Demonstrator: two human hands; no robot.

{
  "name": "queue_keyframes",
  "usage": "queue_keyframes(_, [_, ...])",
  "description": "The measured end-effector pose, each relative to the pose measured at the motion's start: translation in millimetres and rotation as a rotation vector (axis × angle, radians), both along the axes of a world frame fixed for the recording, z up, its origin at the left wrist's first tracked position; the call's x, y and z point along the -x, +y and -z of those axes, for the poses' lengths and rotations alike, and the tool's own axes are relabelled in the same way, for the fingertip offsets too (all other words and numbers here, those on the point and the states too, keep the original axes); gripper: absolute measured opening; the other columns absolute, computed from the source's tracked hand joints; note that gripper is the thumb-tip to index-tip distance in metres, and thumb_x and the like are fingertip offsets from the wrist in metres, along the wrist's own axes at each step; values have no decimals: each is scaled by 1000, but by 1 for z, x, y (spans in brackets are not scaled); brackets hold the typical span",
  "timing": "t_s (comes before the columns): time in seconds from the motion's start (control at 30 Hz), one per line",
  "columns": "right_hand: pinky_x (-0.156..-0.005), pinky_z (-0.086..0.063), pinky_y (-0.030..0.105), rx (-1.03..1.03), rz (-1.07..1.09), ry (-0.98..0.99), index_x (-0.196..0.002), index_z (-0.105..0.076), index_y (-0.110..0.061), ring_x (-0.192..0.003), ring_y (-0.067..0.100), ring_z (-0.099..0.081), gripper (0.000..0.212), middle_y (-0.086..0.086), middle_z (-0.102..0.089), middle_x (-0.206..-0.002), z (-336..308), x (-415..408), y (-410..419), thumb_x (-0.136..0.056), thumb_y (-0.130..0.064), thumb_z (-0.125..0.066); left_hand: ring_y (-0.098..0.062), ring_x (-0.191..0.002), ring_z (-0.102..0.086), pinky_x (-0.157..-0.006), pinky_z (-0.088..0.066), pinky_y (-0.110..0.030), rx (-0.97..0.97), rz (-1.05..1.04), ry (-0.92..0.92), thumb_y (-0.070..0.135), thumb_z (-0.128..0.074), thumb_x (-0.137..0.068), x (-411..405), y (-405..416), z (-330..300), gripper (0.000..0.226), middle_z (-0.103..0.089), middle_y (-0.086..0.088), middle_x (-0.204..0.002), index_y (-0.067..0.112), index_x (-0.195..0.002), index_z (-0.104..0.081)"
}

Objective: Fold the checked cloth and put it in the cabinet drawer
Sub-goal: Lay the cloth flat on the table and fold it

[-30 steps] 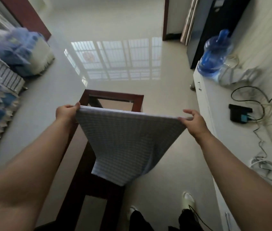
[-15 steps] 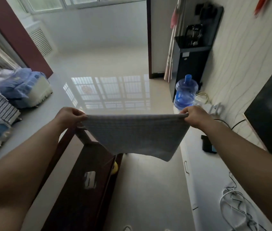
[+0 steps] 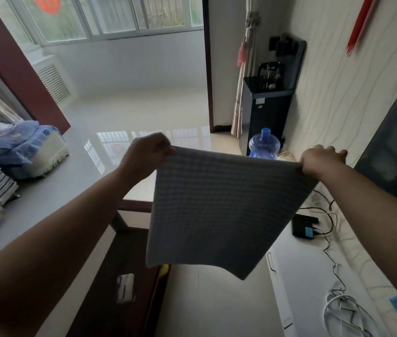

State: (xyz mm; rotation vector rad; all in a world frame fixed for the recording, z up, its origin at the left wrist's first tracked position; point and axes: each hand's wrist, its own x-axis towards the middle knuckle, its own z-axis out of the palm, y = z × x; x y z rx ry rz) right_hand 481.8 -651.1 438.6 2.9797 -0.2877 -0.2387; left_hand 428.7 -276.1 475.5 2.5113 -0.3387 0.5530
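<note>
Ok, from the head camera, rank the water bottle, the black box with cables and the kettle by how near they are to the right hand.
From the right hand:
1. Water bottle, just to its left, on the floor behind the cloth's top edge.
2. Black box, below it on the white cabinet.
3. Kettle, farthest, up on the dark dispenser.

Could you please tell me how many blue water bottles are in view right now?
1. The blue water bottle stands on the floor beside the black dispenser, just beyond the held checked cloth, which hides its lower part; others could be hidden.
</note>
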Motion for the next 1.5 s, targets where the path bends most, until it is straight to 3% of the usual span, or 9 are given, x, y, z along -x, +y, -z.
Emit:
queue_keyframes(0.17, [-90,-43,29,-812,-576,136,-118,-59,-19,-110,18,-55,33,0,-62,-116,-22,22,106,-86,-27,-66,-14,-72,-66,-64,-51,-23,-78,160,158,28,-70,-83,5,-66,-2,12,-69,2,-79,17,-87,-71])
queue_keyframes(0.23, [-72,-44,28,-805,-686,19,-92,-66,-13,-87,21,-60,7,1,-63,-84,-24,28,138,-86,-17,-65,-13,-71,-63,-59,-44,-18,-52,103,163,30,-69,-83,3,-70,5,13,-66,5,-77,18,-88,-70])
queue_keyframes(0.37, [-76,-48,39,-741,-713,-83,-84,-67,-5,-81,30,-62,11,10,-65,-81,-9,23,153,-86,-13,-60,-15,-76,-63,-67,-50,-24,227,98,287,33,-75,-76,7,-48,26,46,-60,7,-91,20,-109,-47])
queue_keyframes(0.47, [-79,-51,45,-750,-726,-125,-84,-67,-6,-81,28,-63,11,9,-67,-81,-2,20,159,-85,-14,-60,-23,-96,-64,-82,-55,-41,-9,113,521,47,-78,-65,23,-15,71,86,-61,-3,-114,29,-131,-26])
queue_keyframes(0.6, [-74,-51,42,-773,-761,-215,-65,-55,-28,-71,21,-60,23,-8,-56,-65,-12,17,160,-86,-19,-60,-14,-102,-60,-90,-54,-35,141,4,837,19,-77,-74,47,37,130,41,-61,6,-108,22,-111,-60])
queue_keyframes(0.7, [-75,-52,46,-839,-719,-284,-72,-62,-20,-72,20,-63,15,-3,-63,-70,-20,9,150,-85,-27,-60,-11,-89,-66,-84,-57,-30,160,-74,1064,19,-72,-81,62,59,162,6,-69,-1,-93,16,-85,-68])
queue_keyframes(0.93, [-66,-41,24,-864,-594,-316,-87,-68,-13,-67,-2,-54,8,-9,-60,-71,-25,-1,89,-88,-19,-64,-17,-85,-64,-80,-54,-33,-8,-141,804,24,-58,-90,36,45,141,13,-67,2,-86,26,-78,-63])
queue_keyframes(1.2, [-62,-39,32,-726,-342,-97,-69,-58,-16,-70,26,-57,21,4,-59,-68,54,44,12,-87,-23,-65,-24,-83,-63,-78,-55,-36,-472,-264,715,26,-50,-83,-17,14,88,22,-65,-3,-87,16,-91,-68])
queue_keyframes(1.5, [-70,-49,32,-697,-478,163,-106,-54,-23,-83,23,-63,15,4,-68,-97,103,94,66,-92,-30,-53,-31,-63,-60,-57,-52,-32,59,-459,792,9,-46,-80,-31,-8,62,16,-62,-17,-75,0,-77,-59])
